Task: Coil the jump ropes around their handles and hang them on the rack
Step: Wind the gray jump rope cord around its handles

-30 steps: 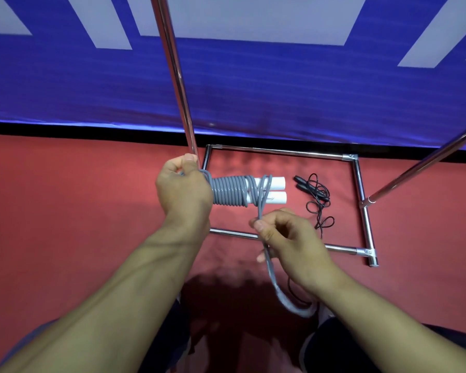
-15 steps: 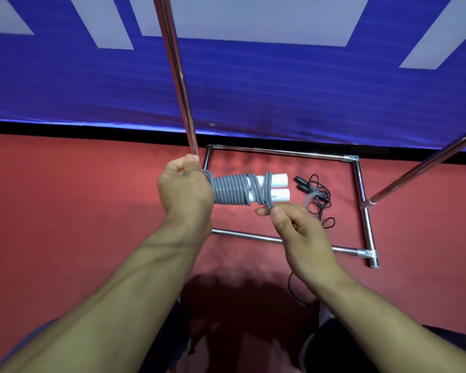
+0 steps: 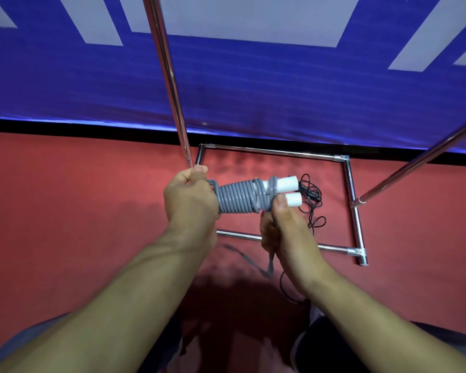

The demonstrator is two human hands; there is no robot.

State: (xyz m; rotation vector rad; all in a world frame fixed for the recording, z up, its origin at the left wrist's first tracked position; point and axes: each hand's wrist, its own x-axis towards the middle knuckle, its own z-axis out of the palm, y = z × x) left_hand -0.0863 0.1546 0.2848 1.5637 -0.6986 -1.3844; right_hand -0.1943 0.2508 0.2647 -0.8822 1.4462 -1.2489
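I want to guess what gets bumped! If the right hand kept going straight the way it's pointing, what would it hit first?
Probably the two white plastic handle ends, which the right hand already touches at its thumb. Beyond them lies the tangled thin black jump rope on the red floor, though depth is hard to judge.

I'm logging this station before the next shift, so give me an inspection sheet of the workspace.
Surface: red floor, shadowed near the person.
Job's things: grey jump rope coiled round white handles, tail dangling; black jump rope loose on floor inside rack.
Clutter: nothing seen.
Grippers: left hand grips handle ends; right hand holds grey rope.
Cables: nothing seen besides ropes.
Surroundings: blue-and-white banner.
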